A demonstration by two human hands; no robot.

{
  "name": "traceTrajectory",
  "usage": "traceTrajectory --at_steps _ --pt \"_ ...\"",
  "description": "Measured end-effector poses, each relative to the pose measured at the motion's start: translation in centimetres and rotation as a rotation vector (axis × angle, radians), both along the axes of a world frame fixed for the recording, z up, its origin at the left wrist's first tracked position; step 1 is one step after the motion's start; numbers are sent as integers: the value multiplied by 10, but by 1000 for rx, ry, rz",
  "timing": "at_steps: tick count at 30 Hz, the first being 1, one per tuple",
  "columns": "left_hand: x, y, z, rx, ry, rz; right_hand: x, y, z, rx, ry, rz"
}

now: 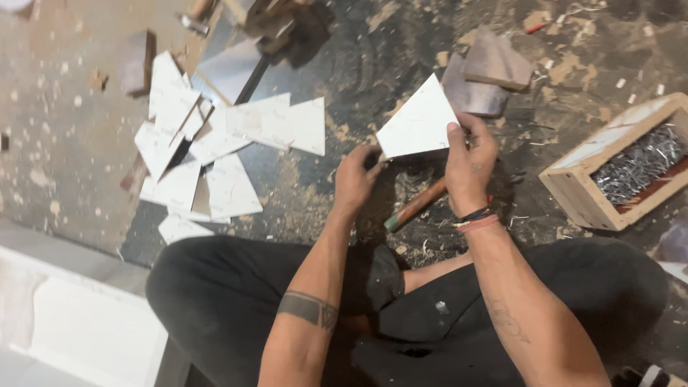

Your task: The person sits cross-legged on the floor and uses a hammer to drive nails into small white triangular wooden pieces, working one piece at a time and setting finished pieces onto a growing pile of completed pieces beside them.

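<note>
The person sits cross-legged on the floor point(344, 64), and both hands are on one white triangular panel point(419, 120) held up just above it, in the middle of the scene. The right hand point(469, 161) pinches the panel's near right corner; the left hand point(356, 178) is closed at its near left corner, though what the fingertips grip there is too small to tell. To the left lies a loose heap of similar white triangles point(215, 154), which suggests many pieces are already cut, while this one is in work. A wooden-handled tool point(416, 206) lies beneath the hands, untouched. At right stands a wooden box of nails point(623, 168). The dark floor is littered with sawdust, chips and wood offcuts point(487, 72).
</note>
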State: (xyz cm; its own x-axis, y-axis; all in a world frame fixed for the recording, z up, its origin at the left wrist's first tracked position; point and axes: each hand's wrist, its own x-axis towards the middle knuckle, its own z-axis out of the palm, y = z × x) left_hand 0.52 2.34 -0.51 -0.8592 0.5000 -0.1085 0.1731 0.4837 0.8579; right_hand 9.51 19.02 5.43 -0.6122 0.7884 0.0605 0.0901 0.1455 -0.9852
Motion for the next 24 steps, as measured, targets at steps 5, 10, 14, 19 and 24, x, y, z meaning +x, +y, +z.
traceTrajectory --at_steps 5,10,14,19,24 --pt "5 -4 1 10 0 39 1 1 -8 107 -14 106" --pt "6 -9 8 -18 21 125 -7 18 -8 777 -163 135" --pt "2 -11 12 -29 -11 184 -13 23 -10 154 -196 293" --pt "1 -12 11 33 -104 175 -8 10 -14 231 -270 250" --pt "4 -13 11 30 -63 186 -1 4 -9 296 -280 272"
